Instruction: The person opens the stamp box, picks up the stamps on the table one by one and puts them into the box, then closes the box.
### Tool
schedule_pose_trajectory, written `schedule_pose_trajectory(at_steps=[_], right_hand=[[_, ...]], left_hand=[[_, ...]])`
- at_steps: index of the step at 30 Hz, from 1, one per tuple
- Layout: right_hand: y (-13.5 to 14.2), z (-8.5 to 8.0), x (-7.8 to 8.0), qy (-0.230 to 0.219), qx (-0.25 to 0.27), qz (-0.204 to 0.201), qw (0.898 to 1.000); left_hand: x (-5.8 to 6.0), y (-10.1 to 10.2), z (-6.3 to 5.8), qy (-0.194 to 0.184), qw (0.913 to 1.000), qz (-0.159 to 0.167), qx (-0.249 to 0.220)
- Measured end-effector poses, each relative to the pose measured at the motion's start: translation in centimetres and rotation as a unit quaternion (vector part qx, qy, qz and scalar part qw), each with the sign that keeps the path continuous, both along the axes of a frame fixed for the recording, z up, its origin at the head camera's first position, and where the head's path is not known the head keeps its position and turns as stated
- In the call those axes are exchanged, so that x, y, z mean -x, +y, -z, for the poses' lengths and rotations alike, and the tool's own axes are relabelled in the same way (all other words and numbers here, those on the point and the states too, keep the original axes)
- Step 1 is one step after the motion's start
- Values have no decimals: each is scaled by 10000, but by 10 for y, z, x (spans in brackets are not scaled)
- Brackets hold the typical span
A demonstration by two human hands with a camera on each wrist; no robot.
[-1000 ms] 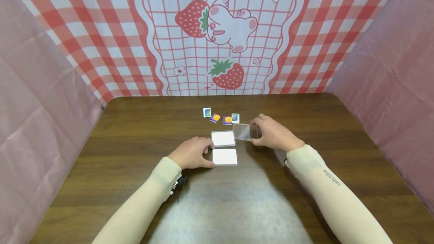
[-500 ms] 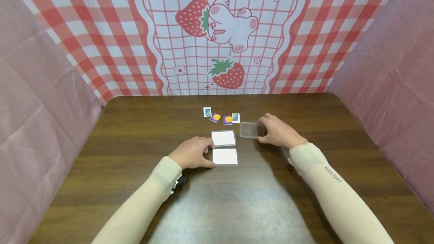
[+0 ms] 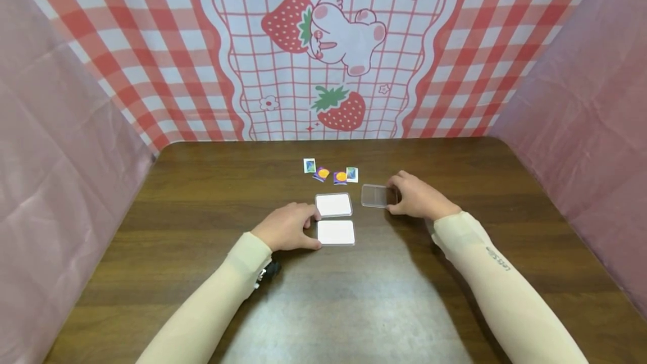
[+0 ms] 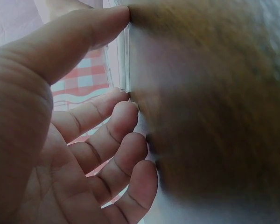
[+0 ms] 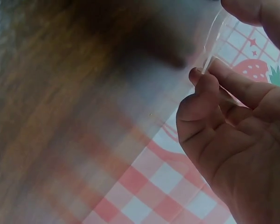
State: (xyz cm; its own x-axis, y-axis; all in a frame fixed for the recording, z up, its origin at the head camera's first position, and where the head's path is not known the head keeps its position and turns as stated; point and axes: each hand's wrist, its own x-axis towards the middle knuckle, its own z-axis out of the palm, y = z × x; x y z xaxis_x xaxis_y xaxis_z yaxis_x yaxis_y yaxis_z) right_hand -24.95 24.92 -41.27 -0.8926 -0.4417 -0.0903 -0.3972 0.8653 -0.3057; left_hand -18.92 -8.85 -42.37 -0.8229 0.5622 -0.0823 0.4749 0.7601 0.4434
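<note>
Two flat clear plastic cases with white inside lie one behind the other mid-table, the rear case [image 3: 333, 205] and the front case [image 3: 336, 232]. My left hand [image 3: 287, 227] holds the front case at its left end, thumb at the near corner and index finger at the far one. In the left wrist view the case edge [image 4: 124, 60] stands between thumb and index finger, the other fingers loosely bent. To the right of the cases, my right hand [image 3: 417, 194] pinches a clear plastic lid [image 3: 374, 196] by its right end, low over the table.
Behind the cases lie several small printed pieces: a left picture card [image 3: 309, 165], purple-and-orange pieces [image 3: 340, 177] and a right picture card [image 3: 352, 174]. A strawberry-patterned cloth [image 3: 323, 72] hangs at the back of the wooden table [image 3: 202, 184], and pink cloth [image 3: 60, 128] hangs at both sides.
My right hand has moved to the right with the clear lid, away from the rear case, and is slightly lower than half a second ago. The left hand stays at the front case.
</note>
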Motion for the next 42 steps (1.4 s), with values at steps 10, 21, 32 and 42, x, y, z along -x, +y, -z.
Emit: schedule_pose_trajectory(at_steps=[10,21,32,42], right_hand=[[4,-2,-1,-237,5,66,9997],[3,-5,-3,-312,-114,117,9994],[1,-7,-7,55,-87,29,9999],[-28,-14,-28,370,211,-449,9981]], left_hand=[[0,0,0,41,10000,-30,30],[0,0,-1,-1,10000,-24,-5],[-1,1,-2,-55,10000,-59,-16],[-1,0,-1,-47,10000,-63,-36]])
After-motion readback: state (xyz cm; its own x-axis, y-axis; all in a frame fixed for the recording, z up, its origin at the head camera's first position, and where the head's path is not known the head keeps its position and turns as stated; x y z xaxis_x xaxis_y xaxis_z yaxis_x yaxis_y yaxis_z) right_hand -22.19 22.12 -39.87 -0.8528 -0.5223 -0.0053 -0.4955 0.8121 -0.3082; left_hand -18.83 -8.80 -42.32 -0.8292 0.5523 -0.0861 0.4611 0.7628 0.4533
